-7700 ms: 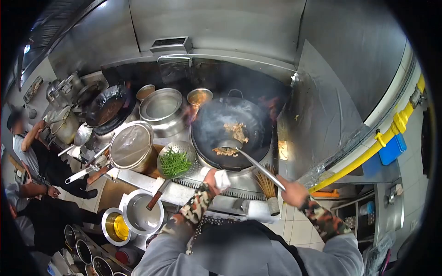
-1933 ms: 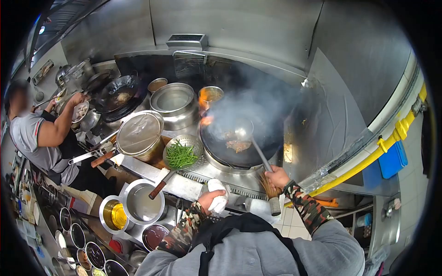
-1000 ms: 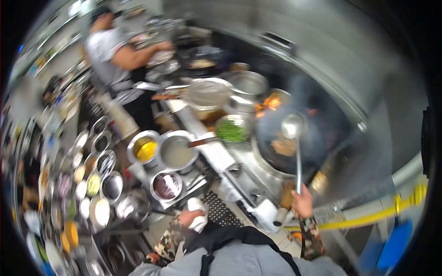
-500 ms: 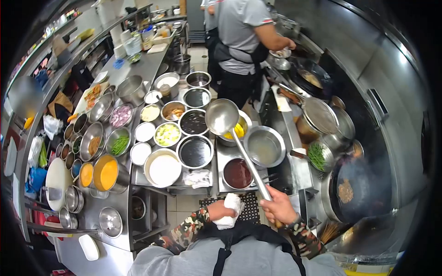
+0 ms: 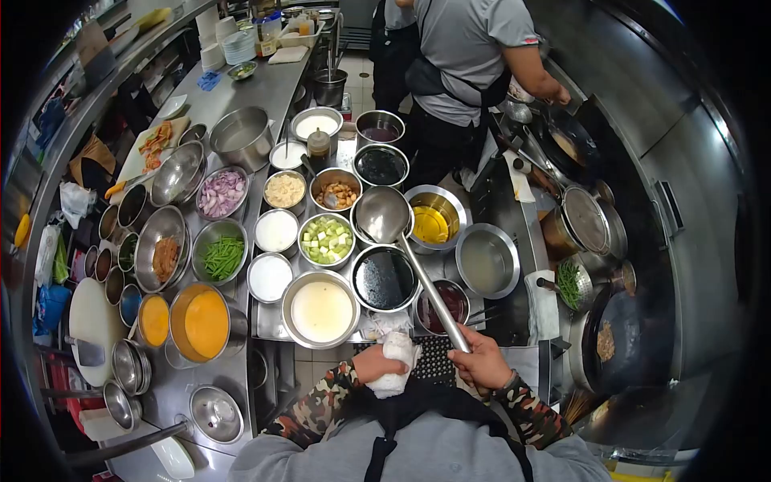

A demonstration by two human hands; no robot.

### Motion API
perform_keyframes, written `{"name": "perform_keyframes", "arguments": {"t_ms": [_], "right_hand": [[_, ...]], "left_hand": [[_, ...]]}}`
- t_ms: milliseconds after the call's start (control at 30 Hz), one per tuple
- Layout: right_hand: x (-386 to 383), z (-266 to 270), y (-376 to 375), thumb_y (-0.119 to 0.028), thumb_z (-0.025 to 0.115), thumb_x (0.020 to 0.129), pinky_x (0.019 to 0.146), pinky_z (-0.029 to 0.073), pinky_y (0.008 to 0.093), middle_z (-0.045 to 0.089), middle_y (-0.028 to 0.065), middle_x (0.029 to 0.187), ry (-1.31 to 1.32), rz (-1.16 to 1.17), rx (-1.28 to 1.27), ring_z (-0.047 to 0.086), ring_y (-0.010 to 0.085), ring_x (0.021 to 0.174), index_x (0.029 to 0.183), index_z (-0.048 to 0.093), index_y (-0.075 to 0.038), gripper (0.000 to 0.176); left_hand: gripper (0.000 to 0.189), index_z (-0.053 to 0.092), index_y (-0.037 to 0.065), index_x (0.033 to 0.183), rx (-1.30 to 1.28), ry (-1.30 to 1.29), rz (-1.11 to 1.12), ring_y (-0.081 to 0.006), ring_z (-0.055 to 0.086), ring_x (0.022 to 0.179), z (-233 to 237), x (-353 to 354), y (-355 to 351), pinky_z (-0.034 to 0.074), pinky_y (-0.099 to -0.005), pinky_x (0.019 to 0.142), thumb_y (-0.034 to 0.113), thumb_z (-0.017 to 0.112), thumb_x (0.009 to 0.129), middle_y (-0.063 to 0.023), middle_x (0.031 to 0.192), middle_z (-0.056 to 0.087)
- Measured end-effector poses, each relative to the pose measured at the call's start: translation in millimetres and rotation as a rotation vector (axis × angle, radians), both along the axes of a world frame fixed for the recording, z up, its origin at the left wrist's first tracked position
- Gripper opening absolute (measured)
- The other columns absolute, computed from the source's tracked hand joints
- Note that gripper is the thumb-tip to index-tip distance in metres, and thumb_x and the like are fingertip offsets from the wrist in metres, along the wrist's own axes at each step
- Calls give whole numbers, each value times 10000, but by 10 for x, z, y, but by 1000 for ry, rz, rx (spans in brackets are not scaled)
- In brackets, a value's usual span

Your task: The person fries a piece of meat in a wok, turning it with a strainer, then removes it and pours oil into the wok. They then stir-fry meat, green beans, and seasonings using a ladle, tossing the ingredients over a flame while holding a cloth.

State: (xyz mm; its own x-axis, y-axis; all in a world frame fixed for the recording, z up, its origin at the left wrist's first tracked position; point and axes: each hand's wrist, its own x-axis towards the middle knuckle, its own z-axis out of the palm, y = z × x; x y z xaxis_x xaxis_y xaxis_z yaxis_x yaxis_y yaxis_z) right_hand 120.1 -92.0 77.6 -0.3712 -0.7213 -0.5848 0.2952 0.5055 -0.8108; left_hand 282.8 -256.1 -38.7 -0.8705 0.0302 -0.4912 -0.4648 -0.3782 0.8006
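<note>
My left hand [image 5: 379, 365] is closed around a folded white cloth [image 5: 396, 365] in front of my body. In my right hand [image 5: 484, 360] is the handle of a large metal ladle [image 5: 382, 214], whose bowl hangs over a pot of dark liquid in the middle of the table. Close to the ladle are a pot with yellow oil [image 5: 434, 223], a pot of black liquid [image 5: 385, 277], a bowl of chopped green vegetable [image 5: 327, 239] and a pot of dark red sauce [image 5: 444, 308], partly hidden by the handle.
Bowls of green beans [image 5: 223, 255], red onion [image 5: 223, 193] and orange liquid [image 5: 206, 324] stand on the left. At right, a smoking wok [image 5: 634, 337] holds brown food. A co-worker [image 5: 474, 60] stands beyond the table by the stove, with another person partly visible.
The view has turned left, so the pots appear further right. The ladle bowl has shifted slightly left relative to the pots, away from the yellow oil. Both hands keep their holds.
</note>
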Motion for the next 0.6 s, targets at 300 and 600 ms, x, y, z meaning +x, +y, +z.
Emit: {"name": "perform_keyframes", "arguments": {"t_ms": [300,600], "right_hand": [[-126,52,10,-33,480,870,341,335,222,378,-14,580,-438,-34,-76,356,64,384,1390,243,-166,587],[-361,-144,339,-134,363,933,336,322,188,364,-32,613,-950,-135,-364,320,13,390,1336,314,-111,406]], "left_hand": [[364,573,24,1040,-26,40,26,-152,583,800,27,86,-61,466,-289,719,169,647,715,-63,892,610],[318,630,49,918,-211,60,-94,-162,595,743,124,-402,326,463,-286,705,248,666,672,-55,795,625]]}}
